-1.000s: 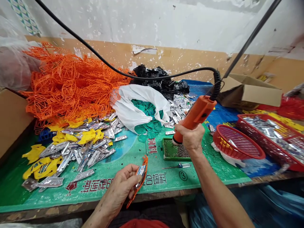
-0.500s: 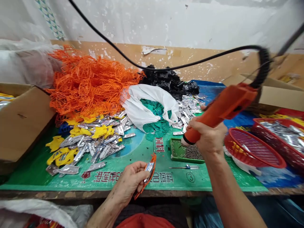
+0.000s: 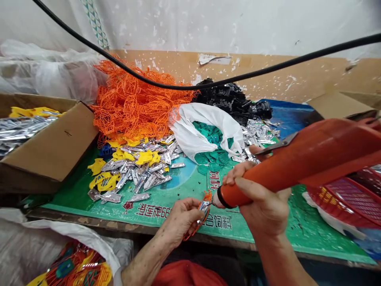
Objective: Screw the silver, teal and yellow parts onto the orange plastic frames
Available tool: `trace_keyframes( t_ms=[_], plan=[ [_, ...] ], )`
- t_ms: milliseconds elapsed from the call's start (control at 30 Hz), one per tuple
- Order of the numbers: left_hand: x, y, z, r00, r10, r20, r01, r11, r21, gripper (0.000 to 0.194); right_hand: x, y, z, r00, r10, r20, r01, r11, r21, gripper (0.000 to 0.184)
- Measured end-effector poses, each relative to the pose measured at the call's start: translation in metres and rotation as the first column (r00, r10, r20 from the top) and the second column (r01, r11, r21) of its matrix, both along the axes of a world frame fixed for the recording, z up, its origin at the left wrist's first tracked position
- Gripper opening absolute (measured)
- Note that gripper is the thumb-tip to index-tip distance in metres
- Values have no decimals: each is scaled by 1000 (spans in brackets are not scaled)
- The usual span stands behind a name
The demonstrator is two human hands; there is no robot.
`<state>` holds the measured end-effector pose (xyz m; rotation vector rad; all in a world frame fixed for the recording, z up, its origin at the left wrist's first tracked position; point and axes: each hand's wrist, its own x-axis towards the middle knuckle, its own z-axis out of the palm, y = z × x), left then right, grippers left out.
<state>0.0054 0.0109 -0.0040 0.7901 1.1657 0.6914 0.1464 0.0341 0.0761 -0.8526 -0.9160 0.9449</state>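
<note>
My left hand (image 3: pixel 183 217) pinches an orange plastic part (image 3: pixel 207 197) with a silver labelled piece (image 3: pixel 204 205) laid along it, just above the table's front edge. Wrapped around an orange electric screwdriver (image 3: pixel 274 171), my right hand (image 3: pixel 264 202) holds it slanting down to the left. Its tip meets, or nearly meets, the upper end of the part in my left hand; exact contact is too small to tell. The screwdriver and right hand hide the green tray of screws.
Silver and yellow pieces (image 3: pixel 131 171) lie on the green mat (image 3: pixel 184 186). Behind them are orange plastic frames (image 3: pixel 133 103), a white bag (image 3: pixel 184 131) of teal pieces and black parts (image 3: pixel 226 99). A cardboard box (image 3: pixel 59 143) stands left, a red basket (image 3: pixel 342 198) right. A black cable (image 3: pixel 193 86) hangs across.
My right hand has brought the screwdriver from the screw tray left and down to the part in my left hand. The view has turned somewhat left.
</note>
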Motion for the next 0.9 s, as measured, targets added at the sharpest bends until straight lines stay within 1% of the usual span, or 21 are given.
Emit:
trace_keyframes(
  t_ms=[67, 167, 400, 700, 900],
  plan=[
    [0, 0, 0, 1000, 12, 6, -12, 1000, -2, 21, -3, 1, -2, 1000, 0, 0, 0, 1000, 0, 53],
    [0, 0, 0, 999, 24, 24, -24, 1000, -3, 21, -5, 4, -4, 1000, 4, 1, -4, 1000, -7, 53],
    [0, 1, -1, 997, 37, 64, -36, 999, -15, 23, -6, 5, -8, 999, 1, 42, -1, 1000, -5, 40],
    [1, 1, -3, 998, 35, 53, -35, 999, -2, 23, -8, 4, -10, 997, -18, 79, 19, 1000, -11, 36],
    [3, -2, -7, 993, 82, 89, -81, 997, -15, 19, -9, 2, -15, 985, -24, 173, 17, 999, 37, 28]
  ],
)
